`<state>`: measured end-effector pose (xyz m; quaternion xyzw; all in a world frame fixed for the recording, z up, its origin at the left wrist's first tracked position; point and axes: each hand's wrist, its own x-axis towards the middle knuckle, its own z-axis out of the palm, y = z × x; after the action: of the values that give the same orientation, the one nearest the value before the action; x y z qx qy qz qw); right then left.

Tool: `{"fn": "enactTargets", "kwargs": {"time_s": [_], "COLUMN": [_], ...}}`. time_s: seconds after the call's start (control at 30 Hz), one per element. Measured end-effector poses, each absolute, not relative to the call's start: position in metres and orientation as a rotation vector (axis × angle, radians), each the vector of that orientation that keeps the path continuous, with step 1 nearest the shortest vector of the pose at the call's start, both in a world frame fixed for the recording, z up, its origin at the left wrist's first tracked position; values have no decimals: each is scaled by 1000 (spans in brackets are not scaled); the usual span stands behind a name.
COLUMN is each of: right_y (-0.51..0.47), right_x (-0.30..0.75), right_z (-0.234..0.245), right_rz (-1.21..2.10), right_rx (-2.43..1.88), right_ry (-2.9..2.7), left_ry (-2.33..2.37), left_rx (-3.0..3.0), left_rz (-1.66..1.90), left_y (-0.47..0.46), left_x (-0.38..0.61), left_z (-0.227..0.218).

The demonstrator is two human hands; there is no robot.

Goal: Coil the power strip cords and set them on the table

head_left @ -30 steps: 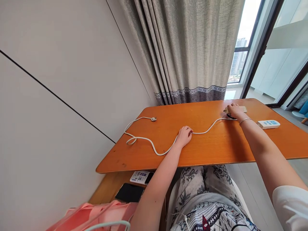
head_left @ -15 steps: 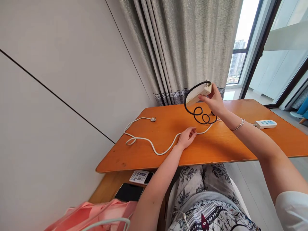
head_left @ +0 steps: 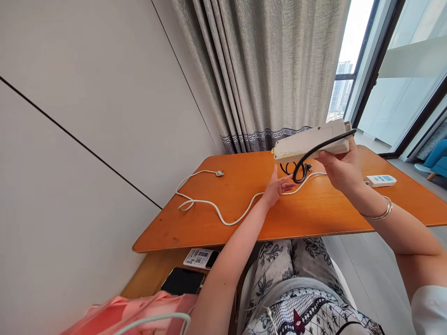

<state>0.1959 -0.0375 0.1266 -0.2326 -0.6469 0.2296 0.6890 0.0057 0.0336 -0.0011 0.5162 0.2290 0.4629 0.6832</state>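
My right hand (head_left: 342, 167) is closed around one end of a white power strip (head_left: 310, 139), held up above the far part of the table with its underside partly turned to me. A black cord (head_left: 301, 163) runs from that end and loops down to the tabletop, where its plug (head_left: 308, 167) lies. Below the strip's left end, my left hand (head_left: 278, 187) is open with fingers spread, beside the black loop; I cannot tell if it touches the cord. A white cord (head_left: 223, 218) snakes over the table to a white plug (head_left: 219, 173) at the left.
Another white power strip (head_left: 380, 180) lies at the right of the orange wooden table (head_left: 209, 232). Lower left are a dark phone (head_left: 183, 281), a printed card (head_left: 197, 257) and a pink bag (head_left: 139, 316). A curtain (head_left: 272, 70) hangs behind the table.
My right hand has moved right and nearer, turning the power strip so it points left lengthwise. The black cord has shifted with it. My left hand has spread its fingers and reached slightly forward.
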Motion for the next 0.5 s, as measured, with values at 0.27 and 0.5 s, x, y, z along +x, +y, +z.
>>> {"fn": "enactTargets", "kwargs": {"time_s": [0.27,0.5], "right_y": [-62,-86], "right_x": [221,260], "right_z": [112,98], "right_rz": [571,348], "right_rx": [-502,-694], "right_ry": [-1223,-1109], "left_ry": [502,748], "left_rx": [775,1024], "left_rz": [1148,1734], "left_y": [43,74], "left_x": [6,-43], "left_z": [9,33]}}
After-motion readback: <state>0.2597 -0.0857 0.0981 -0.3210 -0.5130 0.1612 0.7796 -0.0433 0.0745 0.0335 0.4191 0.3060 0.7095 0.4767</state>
